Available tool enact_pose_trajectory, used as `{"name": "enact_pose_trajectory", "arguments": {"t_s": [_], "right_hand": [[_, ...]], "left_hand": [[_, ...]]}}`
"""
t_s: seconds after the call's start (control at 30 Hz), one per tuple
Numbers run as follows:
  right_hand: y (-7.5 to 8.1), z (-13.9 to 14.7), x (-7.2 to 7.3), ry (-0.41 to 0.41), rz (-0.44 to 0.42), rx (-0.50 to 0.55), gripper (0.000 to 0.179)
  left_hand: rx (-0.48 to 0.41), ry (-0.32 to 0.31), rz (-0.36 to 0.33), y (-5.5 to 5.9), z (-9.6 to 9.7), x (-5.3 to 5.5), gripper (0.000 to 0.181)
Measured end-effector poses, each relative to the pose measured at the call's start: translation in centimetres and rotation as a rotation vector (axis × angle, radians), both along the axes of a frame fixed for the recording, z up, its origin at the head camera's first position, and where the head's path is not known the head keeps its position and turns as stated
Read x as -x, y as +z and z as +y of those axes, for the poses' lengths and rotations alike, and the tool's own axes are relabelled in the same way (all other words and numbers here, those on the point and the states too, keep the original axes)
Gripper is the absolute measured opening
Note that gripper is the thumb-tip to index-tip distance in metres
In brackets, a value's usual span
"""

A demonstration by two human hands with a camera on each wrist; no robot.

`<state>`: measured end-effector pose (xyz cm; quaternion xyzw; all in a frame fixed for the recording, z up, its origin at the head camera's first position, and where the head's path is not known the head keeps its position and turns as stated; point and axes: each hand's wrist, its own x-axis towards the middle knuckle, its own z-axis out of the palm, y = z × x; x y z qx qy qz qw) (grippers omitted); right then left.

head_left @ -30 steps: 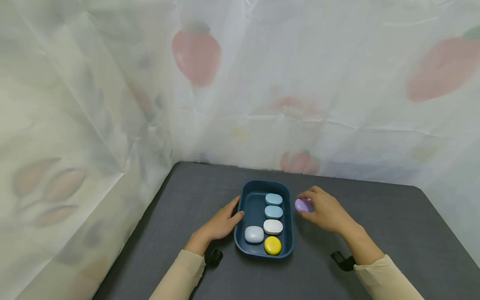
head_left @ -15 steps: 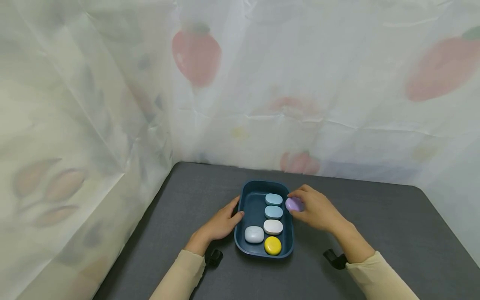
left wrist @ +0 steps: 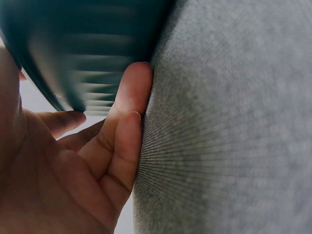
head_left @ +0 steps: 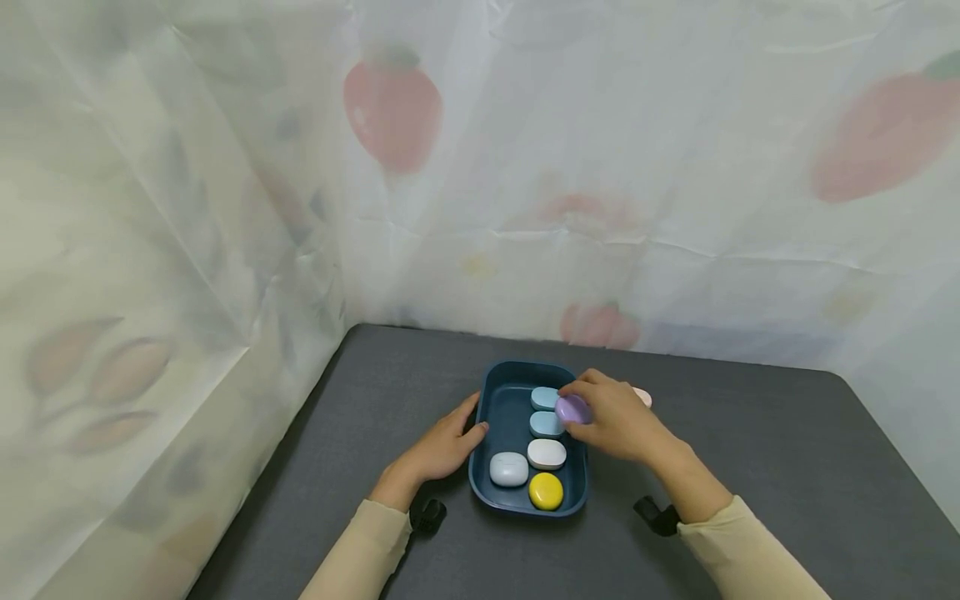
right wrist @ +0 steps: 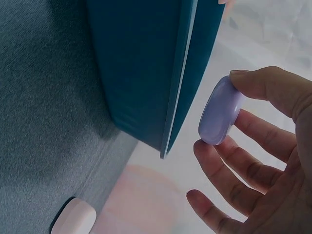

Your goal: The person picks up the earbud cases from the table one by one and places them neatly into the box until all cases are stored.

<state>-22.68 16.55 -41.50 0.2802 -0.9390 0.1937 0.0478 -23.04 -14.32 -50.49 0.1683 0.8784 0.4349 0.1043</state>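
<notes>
In the head view, a dark blue tray (head_left: pixel 517 502) stands on the grey table. My left hand (head_left: pixel 441 443) holds its left wall, thumb over the rim and fingers along the outside; the left wrist view shows fingertips against the ribbed tray side. My right hand (head_left: pixel 626 421) pinches a purple bar of soap (head_left: pixel 572 410) above the tray's right rim, between thumb and fingertips in the right wrist view. Inside lie two light blue soaps (head_left: pixel 545 426), partly covered by the purple one, a white soap (head_left: pixel 546 454), a yellow round soap (head_left: pixel 545 492) and a pale grey soap (head_left: pixel 509 469).
A pale pink soap (right wrist: pixel 75 217) lies on the table to the right of the tray, mostly hidden behind my right hand in the head view. A curtain with strawberry prints (head_left: pixel 480 208) hangs along the table's back and left edges.
My right hand has carried the purple soap leftward from beside the tray to over its right rim, uncovering part of the pink soap. The left hand and tray have stayed still.
</notes>
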Motion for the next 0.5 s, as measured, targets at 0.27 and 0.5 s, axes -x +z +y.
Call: {"name": "enact_pose_trajectory", "arguments": {"t_s": [0.27,0.5], "right_hand": [[-0.2,-1.1,0.1,0.016,-0.032,-0.017,0.041],[-0.3,-2.1,0.2,0.036,-0.065,-0.033,0.043]], "left_hand": [[-0.001,-0.005,0.001,0.1,0.1,0.0,0.066],[0.001,-0.005,0.002,0.1,0.1,0.0,0.065]]}}
